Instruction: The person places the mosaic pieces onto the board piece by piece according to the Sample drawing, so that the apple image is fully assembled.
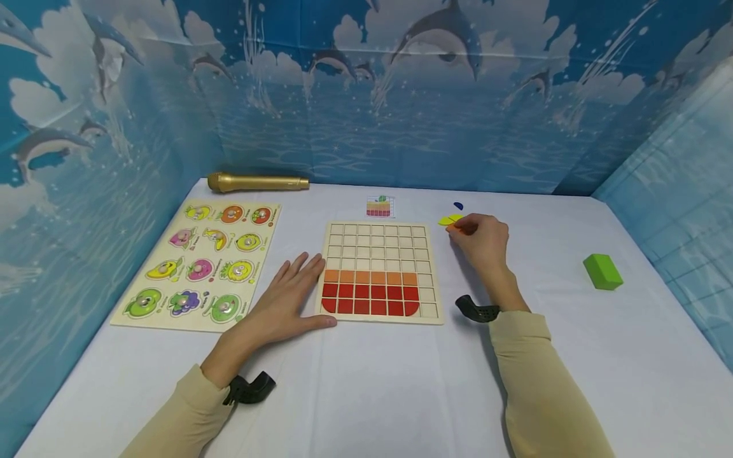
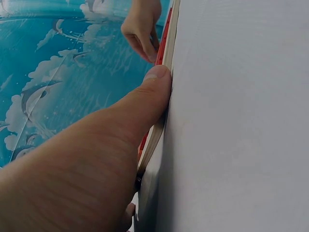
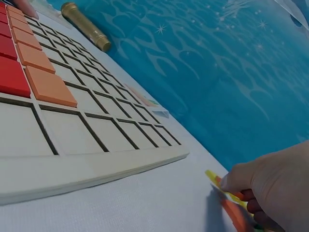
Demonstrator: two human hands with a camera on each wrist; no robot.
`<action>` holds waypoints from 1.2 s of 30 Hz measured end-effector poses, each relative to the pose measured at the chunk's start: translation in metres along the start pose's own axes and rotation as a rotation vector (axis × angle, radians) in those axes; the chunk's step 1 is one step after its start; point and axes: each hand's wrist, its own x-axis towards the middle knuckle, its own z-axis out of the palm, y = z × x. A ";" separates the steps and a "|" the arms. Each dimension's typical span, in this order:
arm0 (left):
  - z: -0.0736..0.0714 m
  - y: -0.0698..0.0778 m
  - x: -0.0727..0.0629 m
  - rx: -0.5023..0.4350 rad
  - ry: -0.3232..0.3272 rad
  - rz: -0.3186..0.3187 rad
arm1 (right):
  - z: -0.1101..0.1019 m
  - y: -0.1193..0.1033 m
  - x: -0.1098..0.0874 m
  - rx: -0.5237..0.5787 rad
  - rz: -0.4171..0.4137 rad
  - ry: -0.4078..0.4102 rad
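Note:
A wooden grid board (image 1: 429, 286) lies mid-table, its lower rows filled with red tiles (image 1: 362, 291) and a row of orange tiles (image 1: 378, 278) above them. My left hand (image 1: 289, 299) rests flat at the board's left side, fingers spread, thumb (image 2: 157, 79) against the near left corner. Right of the board's top corner, my right hand (image 1: 483, 245) pinches a small orange tile (image 3: 218, 180) between thumb and fingertips. Yellow pieces (image 1: 445, 221) and another orange piece (image 3: 234, 215) lie right by those fingertips, partly hidden by the hand.
A picture card (image 1: 380, 207) lies behind the board, and a dark blue piece (image 1: 458, 206) beyond the right hand. At left is a fruit puzzle board (image 1: 195, 254); a gold microphone (image 1: 258, 183) lies at the back edge. A green block (image 1: 603, 271) stands far right.

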 end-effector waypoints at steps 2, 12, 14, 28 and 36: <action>0.000 0.000 0.000 -0.004 0.000 -0.001 | 0.000 -0.002 0.000 0.020 0.001 0.011; 0.001 0.000 0.001 -0.004 -0.004 -0.001 | 0.000 -0.020 0.001 0.226 -0.095 -0.293; 0.001 0.000 0.001 -0.007 -0.005 -0.002 | 0.000 -0.022 0.001 0.265 -0.124 -0.403; 0.000 0.000 0.000 -0.013 -0.001 0.002 | -0.005 -0.027 0.002 0.275 -0.229 -0.803; -0.001 0.001 0.000 -0.009 -0.001 -0.002 | -0.006 -0.033 0.001 0.263 -0.244 -0.817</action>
